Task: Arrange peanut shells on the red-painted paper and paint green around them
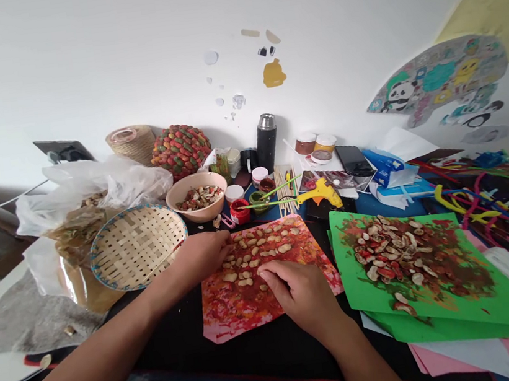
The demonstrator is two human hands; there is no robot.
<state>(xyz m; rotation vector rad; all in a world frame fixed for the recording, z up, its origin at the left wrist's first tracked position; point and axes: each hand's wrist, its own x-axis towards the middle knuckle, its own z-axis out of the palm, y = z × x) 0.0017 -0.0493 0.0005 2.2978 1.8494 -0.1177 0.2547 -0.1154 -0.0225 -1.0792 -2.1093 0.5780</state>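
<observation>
A pink sheet of paper, smeared with red and orange paint, lies before me with rows of peanuts on it. Over its upper left edge is my left hand, fingers curled together and their tips partly hidden. My right hand is closed in a pinch above the middle of the sheet, thumb and forefinger beside the rows. I cannot make out what either hand holds. Just left of my left hand is a woven bamboo tray. A peach-coloured bowl of painted shells stands behind it.
Green paper with painted peanut shells lies to the right. Behind the pink sheet are paint jars, a yellow glue gun and a black thermos. Pipe cleaners crowd the far right; plastic bags lie left.
</observation>
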